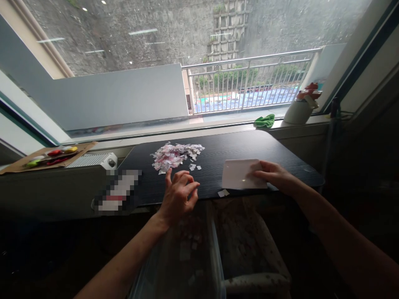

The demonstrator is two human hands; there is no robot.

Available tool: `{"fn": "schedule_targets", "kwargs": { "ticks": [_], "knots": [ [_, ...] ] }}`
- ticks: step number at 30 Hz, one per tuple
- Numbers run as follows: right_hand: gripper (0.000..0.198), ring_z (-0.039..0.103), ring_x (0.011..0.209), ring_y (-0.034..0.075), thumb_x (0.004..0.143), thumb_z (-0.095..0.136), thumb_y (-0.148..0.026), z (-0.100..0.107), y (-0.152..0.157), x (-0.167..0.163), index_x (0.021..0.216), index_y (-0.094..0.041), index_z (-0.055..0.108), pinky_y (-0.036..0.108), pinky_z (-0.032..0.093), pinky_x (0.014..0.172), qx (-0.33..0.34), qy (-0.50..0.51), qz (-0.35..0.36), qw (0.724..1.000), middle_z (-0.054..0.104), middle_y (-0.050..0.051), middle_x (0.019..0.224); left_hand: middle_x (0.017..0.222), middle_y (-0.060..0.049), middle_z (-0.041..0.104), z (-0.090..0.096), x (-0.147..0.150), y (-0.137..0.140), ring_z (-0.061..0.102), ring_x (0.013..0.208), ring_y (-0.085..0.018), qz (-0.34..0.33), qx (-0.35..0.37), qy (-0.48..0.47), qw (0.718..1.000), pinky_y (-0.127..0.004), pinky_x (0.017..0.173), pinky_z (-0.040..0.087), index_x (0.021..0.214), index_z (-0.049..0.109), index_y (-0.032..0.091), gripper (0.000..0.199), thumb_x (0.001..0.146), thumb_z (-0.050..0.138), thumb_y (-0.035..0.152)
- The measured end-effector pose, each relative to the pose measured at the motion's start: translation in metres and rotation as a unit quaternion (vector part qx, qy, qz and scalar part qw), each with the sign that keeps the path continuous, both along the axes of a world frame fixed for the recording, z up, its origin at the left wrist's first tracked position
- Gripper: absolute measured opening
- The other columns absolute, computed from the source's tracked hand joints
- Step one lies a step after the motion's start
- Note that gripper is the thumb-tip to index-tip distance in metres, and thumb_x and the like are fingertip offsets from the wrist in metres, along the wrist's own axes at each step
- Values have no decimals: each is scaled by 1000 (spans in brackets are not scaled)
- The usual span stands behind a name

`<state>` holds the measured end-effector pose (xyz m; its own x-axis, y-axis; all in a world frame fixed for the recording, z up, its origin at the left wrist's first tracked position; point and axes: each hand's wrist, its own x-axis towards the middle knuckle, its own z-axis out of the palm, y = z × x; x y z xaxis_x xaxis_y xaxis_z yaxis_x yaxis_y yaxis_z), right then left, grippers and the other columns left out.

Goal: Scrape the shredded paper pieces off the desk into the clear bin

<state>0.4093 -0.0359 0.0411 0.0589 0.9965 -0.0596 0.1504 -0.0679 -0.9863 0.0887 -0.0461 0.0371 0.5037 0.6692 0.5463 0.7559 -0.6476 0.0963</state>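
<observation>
My right hand [272, 175] grips the right side of a thin white rectangular panel [238, 173] with rounded corners, tilted over the dark tabletop [215, 149]. Whether it is a card or a shallow tray I cannot tell. My left hand [180, 191] hovers at the table's front edge, fingers bent and apart, thumb close to the index finger; nothing shows between them. Just beyond it lies a heap of small white and pinkish paper scraps [174, 157], with a few loose pieces [195, 167] at its right. Another couple of scraps [223, 193] lie at the front edge below the panel.
Below the table edge stand a clear plastic bin [215, 249] with scraps inside and a stained stool [258, 282]. A green cloth [264, 121] and a pale jug [299, 110] rest on the windowsill. Cardboard [12, 167] with colourful items lies left, near a blurred-out object [118, 191].
</observation>
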Motion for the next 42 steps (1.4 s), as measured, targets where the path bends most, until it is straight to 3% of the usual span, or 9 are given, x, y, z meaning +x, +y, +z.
{"fn": "schedule_targets", "kwargs": {
  "ticks": [5, 13, 17, 21, 27, 36, 42],
  "knots": [
    [33, 69, 73, 20, 58, 79, -34, 0, -6, 4, 86, -19, 72, 27, 54, 62, -14, 8, 19, 1000, 76, 3, 84, 96, -4, 65, 0, 32, -2, 50, 115, -26, -42, -89, 21, 995, -62, 113, 12, 93, 70, 24, 15, 83, 58, 23],
    [31, 69, 71, 19, 57, 79, -31, 5, -9, 0, 84, -19, 70, 27, 54, 63, -13, 27, 0, 1000, 76, 2, 82, 96, -5, 63, 1, 56, 9, 53, 108, -25, -13, -183, 14, 983, -64, 111, 16, 85, 70, 22, 10, 81, 65, 29],
    [29, 68, 71, 18, 60, 77, -32, 3, -7, 2, 85, -20, 68, 28, 54, 64, 21, 13, -15, 1000, 75, 3, 83, 95, -5, 63, 1, 59, 8, 53, 108, -26, -13, -191, -5, 982, -65, 110, 16, 83, 70, 22, 9, 79, 66, 29],
    [28, 68, 67, 17, 60, 77, -33, -2, -4, 0, 83, -19, 68, 26, 53, 59, 11, -1, 11, 1000, 74, 2, 79, 95, -4, 63, 1, 58, 7, 53, 108, -26, -3, -203, -10, 979, -65, 109, 17, 83, 69, 22, 8, 78, 67, 27],
    [29, 70, 74, 20, 60, 76, -35, -5, -5, -5, 84, -19, 71, 28, 55, 64, -2, 9, 23, 1000, 76, 3, 83, 94, -4, 64, 1, 58, 6, 53, 106, -25, 4, -207, -13, 978, -65, 108, 20, 83, 69, 22, 9, 78, 67, 29],
    [33, 69, 71, 19, 56, 80, -32, 9, -17, -10, 84, -18, 70, 27, 54, 60, -30, 21, 32, 999, 76, 3, 82, 92, -3, 64, 3, 59, -3, 55, 104, -24, -13, -233, -32, 972, -64, 109, 22, 76, 68, 21, 2, 76, 66, 22],
    [30, 70, 68, 20, 59, 77, -34, 16, -29, -2, 85, -22, 70, 27, 55, 56, -13, -12, 31, 999, 76, 2, 81, 94, -3, 65, 4, 43, -16, 55, 105, -23, -53, -230, -30, 971, -63, 110, 21, 81, 69, 23, 9, 75, 63, 19]
  ]
}}
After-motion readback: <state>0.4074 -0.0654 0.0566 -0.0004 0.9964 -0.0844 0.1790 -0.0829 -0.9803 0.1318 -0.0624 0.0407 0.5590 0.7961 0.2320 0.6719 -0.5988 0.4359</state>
